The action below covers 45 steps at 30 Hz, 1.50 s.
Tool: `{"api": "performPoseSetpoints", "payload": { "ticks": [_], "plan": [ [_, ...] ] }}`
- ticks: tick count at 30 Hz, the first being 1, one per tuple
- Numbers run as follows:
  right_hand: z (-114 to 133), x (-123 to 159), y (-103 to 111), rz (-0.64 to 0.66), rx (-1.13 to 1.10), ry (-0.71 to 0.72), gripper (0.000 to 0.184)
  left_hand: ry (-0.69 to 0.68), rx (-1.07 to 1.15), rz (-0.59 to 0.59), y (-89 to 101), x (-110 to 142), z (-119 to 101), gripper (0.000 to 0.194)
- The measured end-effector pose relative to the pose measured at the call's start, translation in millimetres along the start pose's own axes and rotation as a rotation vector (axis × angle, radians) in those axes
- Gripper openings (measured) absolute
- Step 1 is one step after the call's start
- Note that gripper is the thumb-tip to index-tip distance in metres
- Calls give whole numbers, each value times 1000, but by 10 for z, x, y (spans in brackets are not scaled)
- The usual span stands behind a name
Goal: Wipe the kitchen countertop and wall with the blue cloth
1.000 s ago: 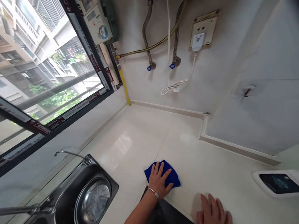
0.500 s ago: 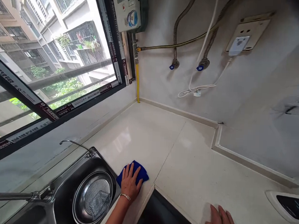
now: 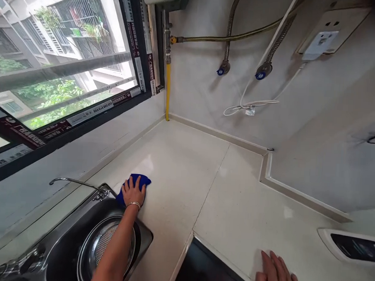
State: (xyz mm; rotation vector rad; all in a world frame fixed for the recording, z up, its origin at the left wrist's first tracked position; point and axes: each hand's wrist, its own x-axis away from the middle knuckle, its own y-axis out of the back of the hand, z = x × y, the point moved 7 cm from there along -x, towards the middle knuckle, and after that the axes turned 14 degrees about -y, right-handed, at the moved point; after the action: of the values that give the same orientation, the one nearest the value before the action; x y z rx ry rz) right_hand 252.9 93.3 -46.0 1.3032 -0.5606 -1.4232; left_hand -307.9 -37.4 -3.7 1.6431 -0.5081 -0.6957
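Observation:
My left hand (image 3: 133, 191) lies flat on a blue cloth (image 3: 138, 181), pressing it onto the pale countertop (image 3: 186, 173) right beside the far corner of the steel sink (image 3: 78, 231). A thin bracelet circles that wrist. The fingers are spread over the cloth. My right hand (image 3: 276, 276) rests flat on the countertop at the bottom right, fingers stretched out, holding nothing. It sits just beyond the edge of a dark glass hob (image 3: 206, 272).
A round steel strainer bowl (image 3: 100, 246) sits in the sink, with a thin tap (image 3: 74, 182) behind it. A window (image 3: 60, 68) runs along the left. Hoses, valves (image 3: 260, 73), a white cable and a wall socket (image 3: 324, 36) hang on the back wall. A white device (image 3: 352, 247) lies far right.
My left hand has slid the blue cloth leftwards across the countertop, from near the hob edge to the sink's corner. My right hand has stayed flat in place.

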Motion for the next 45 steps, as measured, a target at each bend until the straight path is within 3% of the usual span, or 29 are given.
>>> {"api": "performPoseSetpoints", "payload": {
  "ticks": [6, 11, 14, 19, 23, 30, 35, 45],
  "plan": [
    [42, -11, 28, 10, 51, -8, 47, 36, -26, 20, 19, -369, 305, 59],
    [4, 11, 1, 5, 17, 0, 51, -50, -44, 55, -8, -257, 234, 60],
    [-17, 21, -2, -9, 8, -9, 55, -186, -55, 50, -3, 84, 22, 58],
    [-30, 38, -33, -34, -9, 2, 54, -486, -55, -32, 21, 991, -593, 55],
    [-26, 34, -48, -58, 4, -3, 53, -663, -51, -84, 5, 1621, -1019, 64],
    [11, 12, -28, -55, 43, 0, 49, -833, -63, -85, 114, 2081, -1271, 82],
    [16, -1, -29, -37, 50, -6, 51, -946, -42, -35, 134, 2089, -1493, 85],
    [3, 2, -51, -41, 53, 0, 59, -1086, 107, 71, -117, 1489, -2077, 70]
  ]
}}
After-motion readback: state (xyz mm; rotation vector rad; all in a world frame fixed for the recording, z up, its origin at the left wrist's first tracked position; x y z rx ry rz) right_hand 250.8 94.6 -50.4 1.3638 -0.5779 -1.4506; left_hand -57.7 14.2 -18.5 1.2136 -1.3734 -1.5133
